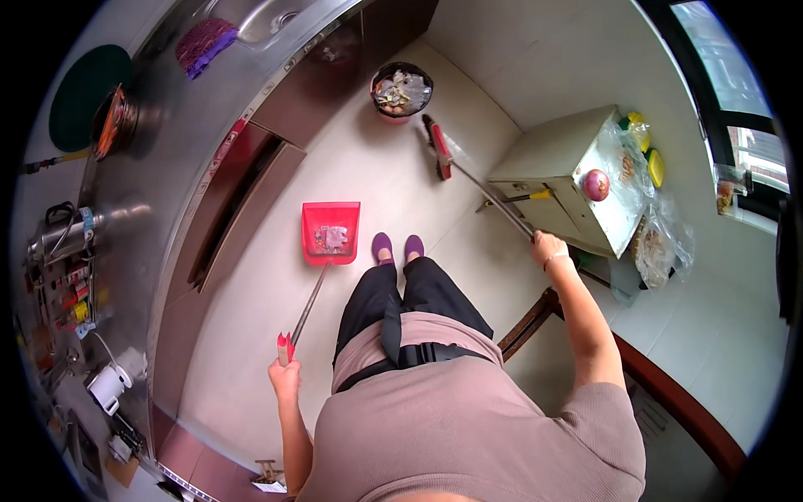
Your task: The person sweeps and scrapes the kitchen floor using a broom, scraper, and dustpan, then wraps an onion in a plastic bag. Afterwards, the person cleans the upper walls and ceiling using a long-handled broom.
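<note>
My left hand (285,378) is closed around the handle of a red long-handled dustpan (308,219). The pan rests on the floor left of my feet, with crumpled clear plastic and small bits of debris in it. My right hand (548,248) grips the metal stick of a broom (441,152), held out to the front right. Its red head with dark bristles is near the floor, beyond my feet; whether it touches the floor I cannot tell. Just past the broom head stands a trash bin (400,115) with a dark liner, heaped with rubbish.
A pale cabinet (544,151) at the right carries a red onion (595,185) and plastic bags (661,243). On the left runs a steel counter (150,209) above a partly open drawer (251,213). A dark wooden frame (669,393) lies at my right. My purple shoes (382,244) are on the floor.
</note>
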`<action>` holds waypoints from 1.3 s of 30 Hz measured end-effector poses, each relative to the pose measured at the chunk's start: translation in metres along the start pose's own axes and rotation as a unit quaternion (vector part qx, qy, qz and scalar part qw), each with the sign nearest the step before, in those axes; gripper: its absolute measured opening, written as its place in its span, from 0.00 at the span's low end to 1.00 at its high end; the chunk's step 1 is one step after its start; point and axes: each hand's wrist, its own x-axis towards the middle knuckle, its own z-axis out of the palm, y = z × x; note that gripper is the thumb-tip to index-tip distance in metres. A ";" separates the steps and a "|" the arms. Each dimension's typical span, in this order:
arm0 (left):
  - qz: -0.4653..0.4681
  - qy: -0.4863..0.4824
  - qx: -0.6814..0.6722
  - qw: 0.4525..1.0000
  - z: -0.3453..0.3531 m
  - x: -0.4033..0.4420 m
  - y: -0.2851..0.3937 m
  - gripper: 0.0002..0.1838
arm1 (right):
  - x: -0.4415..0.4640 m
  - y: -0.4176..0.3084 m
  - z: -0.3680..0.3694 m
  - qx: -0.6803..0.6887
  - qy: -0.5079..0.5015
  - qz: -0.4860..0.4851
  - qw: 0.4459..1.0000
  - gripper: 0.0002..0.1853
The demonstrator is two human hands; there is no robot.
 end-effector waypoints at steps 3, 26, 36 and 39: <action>0.013 -0.012 0.002 1.000 0.005 0.004 0.015 0.03 | -0.038 0.011 -0.010 -0.028 -0.031 -0.028 0.999 0.11; 0.168 -0.051 0.152 0.973 0.074 -0.007 0.166 0.03 | 0.125 0.041 -0.082 -0.061 0.038 0.039 0.997 0.13; 0.147 -0.079 0.217 0.962 0.182 -0.013 0.253 0.07 | 0.170 0.096 -0.153 -0.060 0.035 0.077 0.995 0.15; 0.138 -0.084 0.222 0.962 0.213 -0.021 0.285 0.08 | 0.201 0.075 -0.180 -0.048 0.006 0.145 0.988 0.14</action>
